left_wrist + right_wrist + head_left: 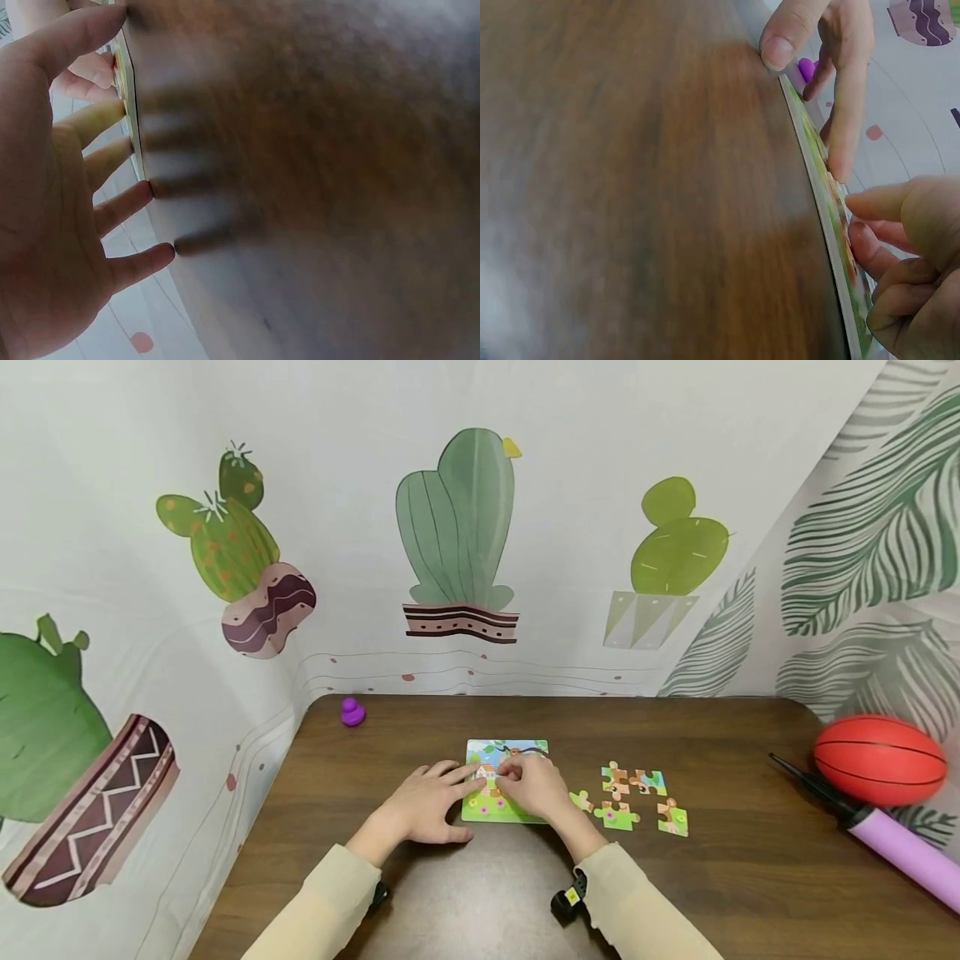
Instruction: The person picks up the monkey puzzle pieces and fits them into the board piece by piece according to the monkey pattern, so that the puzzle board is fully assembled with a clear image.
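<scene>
A colourful picture puzzle board (480,811) with a house and flowers lies flat on the table. My left hand (431,802) has its fingers spread, with the index and middle fingertips on the board's left part. In the left wrist view, the other fingertips of that hand touch the table. Over the middle of the board is my right hand (534,787), its fingers bent. In the right wrist view, the right thumb (864,238) and index fingertip come close together at the board's surface; whether a piece is between them is hidden.
Several loose jigsaw pieces (617,816) lie right of the board. At the table's back left stands a purple rubber duck (352,712). A red ball (879,760) and a lilac tube with a black nozzle (903,852) are at the right edge. A cactus-print cloth (337,527) hangs behind.
</scene>
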A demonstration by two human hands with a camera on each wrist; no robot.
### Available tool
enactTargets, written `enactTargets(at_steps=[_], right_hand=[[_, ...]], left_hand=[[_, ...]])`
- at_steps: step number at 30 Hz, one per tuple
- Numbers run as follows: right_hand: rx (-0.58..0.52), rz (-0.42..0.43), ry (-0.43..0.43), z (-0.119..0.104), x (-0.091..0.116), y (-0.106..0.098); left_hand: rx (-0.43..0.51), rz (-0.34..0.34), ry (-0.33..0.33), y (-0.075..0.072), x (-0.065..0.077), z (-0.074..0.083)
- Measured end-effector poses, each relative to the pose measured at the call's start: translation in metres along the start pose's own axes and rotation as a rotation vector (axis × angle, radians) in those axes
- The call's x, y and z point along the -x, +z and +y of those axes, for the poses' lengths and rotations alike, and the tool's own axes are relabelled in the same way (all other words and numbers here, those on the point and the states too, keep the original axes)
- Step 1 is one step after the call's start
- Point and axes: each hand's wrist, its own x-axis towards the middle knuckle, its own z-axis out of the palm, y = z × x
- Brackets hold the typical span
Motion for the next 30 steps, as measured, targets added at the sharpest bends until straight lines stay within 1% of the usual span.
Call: enactTargets(at_steps=[2,5,8,11,14,17,22,26,30], right_hand=[[-0.016,0.0,-0.012,0.003,0.002,-0.003],[-0.045,0.007,-0.016,0.008,0.006,-0.014],[-0.077,0.024,-0.008,0.015,0.011,-0.031],[-0.076,0.041,0.004,0.026,0.015,-0.053],[-0.032,0.064,0.019,0.042,0.021,-0.075],[0.008,0.073,0.046,0.059,0.029,-0.096],[0.094,0.063,0.083,0.085,0.044,-0.122],[0.167,0.034,0.11,0.097,0.056,-0.132],[0.224,-0.006,0.121,0.104,0.063,-0.133]], left_hand=[[-0.007,-0.001,-0.001,0.0,-0.001,0.001],[-0.01,0.005,0.002,0.0,-0.002,0.003],[-0.004,0.013,0.007,-0.001,-0.002,0.005],[-0.005,0.012,0.011,-0.002,-0.003,0.005],[-0.03,0.018,0.025,-0.002,-0.004,0.005],[-0.063,0.041,0.048,-0.001,-0.007,0.005],[-0.07,0.075,0.076,-0.003,-0.013,0.005],[-0.041,0.096,0.078,-0.005,-0.018,0.006],[-0.01,0.093,0.065,-0.005,-0.021,0.007]])
